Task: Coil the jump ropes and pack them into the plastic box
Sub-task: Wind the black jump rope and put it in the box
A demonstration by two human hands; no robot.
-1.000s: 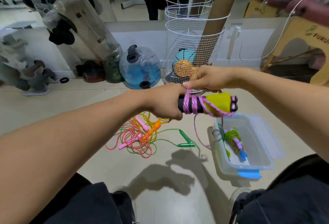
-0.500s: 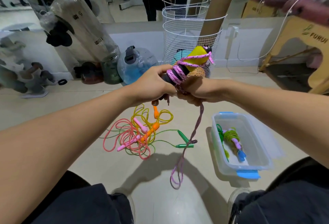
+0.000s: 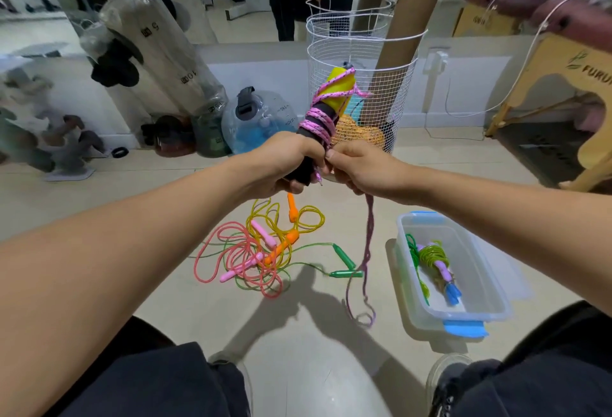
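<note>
Presently the left hand (image 3: pixel 281 168) is closed in a fist round the black lower part of the jump-rope handles (image 3: pixel 326 108), whose long axis runs up and away from that fist, tilted to the right, the yellow ends uppermost. Turns of pink rope (image 3: pixel 316 118) sit on the shaft just above the left knuckles. The right hand (image 3: pixel 359 169), touching the left at the handle base, pinches the cord where it leaves the wraps; the free tail (image 3: pixel 367 244) hangs straight below the right hand to the floor. The plastic box (image 3: pixel 490 287), with one coiled rope (image 3: pixel 432 256) inside, lies below and right of the right hand, the nearer hand. Judgement: remaining tail must go round the shaft above the left fist.
</note>
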